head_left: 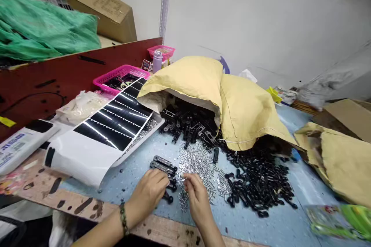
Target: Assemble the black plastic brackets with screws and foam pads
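My left hand [152,187] is closed, its fingers curled over the near ends of several long black plastic parts [165,166] lying side by side. The hand hides some of those parts. At the edge of a pile of small silver screws [198,162], my right hand [198,197] pinches thumb and forefinger together. A tiny metal piece shows at its fingertips, too small to make out clearly. Black plastic pieces [188,121] spill from the mouth of a yellow paper sack [185,75] behind the screws. More small black parts [257,177] lie heaped to the right.
A second yellow sack [246,108] leans beside the first. Left stand a white tray [158,121] under a black-and-white printed sheet [78,158] and a pink basket [100,81]. A green-and-clear package [333,220] lies front right. A red board [37,92] borders the left side.
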`<state>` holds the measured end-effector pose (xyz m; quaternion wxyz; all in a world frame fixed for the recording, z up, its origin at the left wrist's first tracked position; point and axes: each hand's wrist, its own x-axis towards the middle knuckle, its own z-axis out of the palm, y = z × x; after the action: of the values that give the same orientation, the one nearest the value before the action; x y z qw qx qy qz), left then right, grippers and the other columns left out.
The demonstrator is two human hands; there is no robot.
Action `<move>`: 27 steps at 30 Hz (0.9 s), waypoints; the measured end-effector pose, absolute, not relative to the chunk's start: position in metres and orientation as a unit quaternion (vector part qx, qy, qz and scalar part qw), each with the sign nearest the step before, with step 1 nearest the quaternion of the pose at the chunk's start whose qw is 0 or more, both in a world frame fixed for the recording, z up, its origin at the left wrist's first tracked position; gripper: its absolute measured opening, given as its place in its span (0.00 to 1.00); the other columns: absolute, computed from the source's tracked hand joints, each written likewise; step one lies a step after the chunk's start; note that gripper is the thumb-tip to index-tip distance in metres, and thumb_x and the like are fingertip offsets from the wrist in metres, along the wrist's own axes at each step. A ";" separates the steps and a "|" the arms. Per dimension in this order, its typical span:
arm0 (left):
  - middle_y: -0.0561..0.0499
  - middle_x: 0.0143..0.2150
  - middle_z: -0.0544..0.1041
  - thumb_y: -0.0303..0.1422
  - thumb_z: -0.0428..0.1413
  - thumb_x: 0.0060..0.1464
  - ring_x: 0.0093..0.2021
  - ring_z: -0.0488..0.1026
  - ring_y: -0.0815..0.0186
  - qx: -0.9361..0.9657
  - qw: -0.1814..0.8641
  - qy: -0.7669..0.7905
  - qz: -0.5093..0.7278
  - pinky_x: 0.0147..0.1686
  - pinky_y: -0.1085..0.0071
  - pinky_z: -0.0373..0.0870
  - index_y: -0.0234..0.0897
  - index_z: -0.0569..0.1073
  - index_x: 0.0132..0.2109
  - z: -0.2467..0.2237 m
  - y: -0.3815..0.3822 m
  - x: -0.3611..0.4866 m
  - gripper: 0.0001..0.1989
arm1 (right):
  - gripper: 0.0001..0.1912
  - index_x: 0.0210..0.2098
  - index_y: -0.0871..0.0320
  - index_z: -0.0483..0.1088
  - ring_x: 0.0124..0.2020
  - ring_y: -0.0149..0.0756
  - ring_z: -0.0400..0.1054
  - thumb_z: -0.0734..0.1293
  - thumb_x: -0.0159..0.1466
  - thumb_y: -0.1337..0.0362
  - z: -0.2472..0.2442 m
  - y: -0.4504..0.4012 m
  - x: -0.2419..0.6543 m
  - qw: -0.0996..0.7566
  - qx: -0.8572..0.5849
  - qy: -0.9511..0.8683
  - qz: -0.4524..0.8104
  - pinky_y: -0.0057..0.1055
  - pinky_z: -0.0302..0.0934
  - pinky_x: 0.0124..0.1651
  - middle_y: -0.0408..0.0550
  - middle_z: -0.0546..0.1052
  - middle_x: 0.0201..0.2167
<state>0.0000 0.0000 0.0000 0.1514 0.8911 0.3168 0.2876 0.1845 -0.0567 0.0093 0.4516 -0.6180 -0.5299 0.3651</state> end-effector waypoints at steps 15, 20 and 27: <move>0.41 0.61 0.64 0.36 0.48 0.65 0.61 0.62 0.53 0.890 0.171 0.353 0.233 0.55 0.54 0.67 0.38 0.58 0.63 0.003 -0.002 -0.026 0.22 | 0.13 0.40 0.54 0.62 0.30 0.35 0.70 0.59 0.67 0.51 -0.004 -0.063 0.169 0.525 -0.548 -0.399 0.515 0.33 0.64 0.38 0.45 0.74 0.32; 0.41 0.71 0.47 0.40 0.46 0.66 0.69 0.49 0.50 0.912 0.091 0.364 0.169 0.60 0.51 0.62 0.37 0.41 0.70 -0.014 -0.005 -0.029 0.33 | 0.07 0.35 0.55 0.69 0.38 0.36 0.68 0.60 0.67 0.64 -0.010 -0.063 0.152 0.468 -0.569 -0.580 0.348 0.30 0.62 0.41 0.47 0.71 0.35; 0.43 0.71 0.46 0.35 0.44 0.67 0.70 0.45 0.53 0.917 0.088 0.361 0.147 0.62 0.51 0.59 0.36 0.37 0.71 -0.013 -0.006 -0.028 0.33 | 0.09 0.39 0.54 0.68 0.36 0.33 0.68 0.58 0.67 0.71 -0.007 -0.061 0.155 0.428 -0.575 -0.658 0.231 0.26 0.62 0.40 0.45 0.71 0.34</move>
<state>-0.0276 -0.0064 -0.0133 0.0878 0.9165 0.3614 0.1474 0.1551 -0.0614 -0.0069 0.4283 -0.5749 -0.6578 0.2309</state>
